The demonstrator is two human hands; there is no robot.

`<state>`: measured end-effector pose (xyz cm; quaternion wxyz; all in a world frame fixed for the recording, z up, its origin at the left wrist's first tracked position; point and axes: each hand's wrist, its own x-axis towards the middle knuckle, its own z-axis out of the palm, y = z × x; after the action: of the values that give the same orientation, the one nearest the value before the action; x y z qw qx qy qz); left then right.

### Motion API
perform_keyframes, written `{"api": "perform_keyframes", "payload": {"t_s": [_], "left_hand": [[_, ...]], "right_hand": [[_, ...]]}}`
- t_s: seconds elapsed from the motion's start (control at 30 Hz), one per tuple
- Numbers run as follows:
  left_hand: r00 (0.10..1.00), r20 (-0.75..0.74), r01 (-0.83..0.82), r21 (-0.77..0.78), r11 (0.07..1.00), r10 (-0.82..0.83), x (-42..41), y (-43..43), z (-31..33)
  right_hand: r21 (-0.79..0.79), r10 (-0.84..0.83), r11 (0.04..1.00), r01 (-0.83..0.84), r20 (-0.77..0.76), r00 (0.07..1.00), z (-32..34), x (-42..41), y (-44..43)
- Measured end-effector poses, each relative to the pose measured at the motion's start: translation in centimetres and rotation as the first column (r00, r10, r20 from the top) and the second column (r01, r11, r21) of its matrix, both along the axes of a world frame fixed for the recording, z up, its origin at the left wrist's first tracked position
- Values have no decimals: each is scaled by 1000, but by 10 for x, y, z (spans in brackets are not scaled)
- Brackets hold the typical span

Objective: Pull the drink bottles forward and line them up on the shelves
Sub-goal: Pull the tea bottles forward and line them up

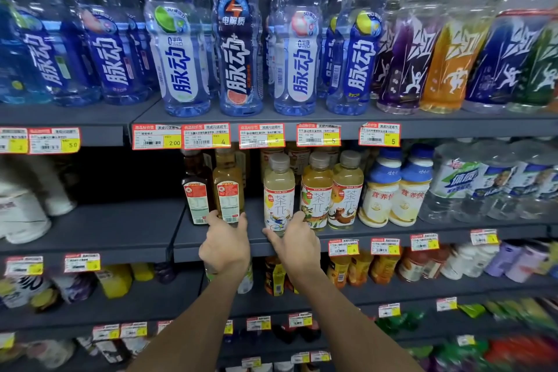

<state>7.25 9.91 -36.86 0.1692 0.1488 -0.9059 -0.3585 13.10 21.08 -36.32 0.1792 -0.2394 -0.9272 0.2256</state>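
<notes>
Left grip (225, 243) clasps amber tea bottle (228, 187); right grip (294, 243) clasps pale tea bottle (279, 193).

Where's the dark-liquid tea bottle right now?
Head view, middle shelf, left of centre: the dark tea bottle stands leftmost in its row, beside the amber tea bottle, just above the left hand.

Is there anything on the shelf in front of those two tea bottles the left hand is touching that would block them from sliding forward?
Nothing visible does. The left hand touches the base of the pale amber bottle with the red label, beside the dark brown bottle. The grey metal shelf ahead of them is bare to its edge.
</notes>
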Motion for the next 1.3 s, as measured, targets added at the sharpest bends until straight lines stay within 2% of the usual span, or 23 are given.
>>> {"api": "perform_keyframes", "payload": {"t_s": [0.17,0.37,0.47,0.63,0.7,0.8,0.9,1.0,1.1,1.17,1.23,1.3], "left_hand": [[1000,23,-9,12,1000,9,-2,1,1],[988,149,-39,-38,999,44,-1,7,12],[984,167,-57,-35,998,62,0,10,16],[985,157,-68,-6,998,68,3,13,21],[988,138,-62,-6,998,62,3,12,19],[993,114,-19,-64,998,26,4,7,15],[995,54,93,-131,987,-86,5,-9,11],[966,4,246,-315,917,-257,0,-35,11],[940,-53,282,-440,853,-338,-6,-65,15],[923,-160,263,-402,877,-350,-7,-83,17],[897,-281,264,-280,923,-342,-13,-98,17],[892,-313,290,-153,945,-325,-19,-108,21]], "right_hand": [[-21,-23,999,23,14,1000,3,0,-2],[-12,-5,1000,6,21,1000,6,4,-1],[8,27,1000,-27,27,999,4,10,-1],[-8,16,1000,-17,-78,997,3,23,-6],[27,45,999,-42,-132,990,4,26,-10],[54,184,983,-178,-167,969,8,25,-17],[73,298,955,-289,-180,937,13,18,-28],[-31,317,943,-332,-231,920,16,9,-44],[-162,273,932,-324,-273,923,19,1,-62],[-182,241,937,-300,-286,927,21,-7,-71],[-186,228,944,-274,-236,945,23,-15,-77],[-180,217,952,-246,-168,962,26,-23,-83]]}}
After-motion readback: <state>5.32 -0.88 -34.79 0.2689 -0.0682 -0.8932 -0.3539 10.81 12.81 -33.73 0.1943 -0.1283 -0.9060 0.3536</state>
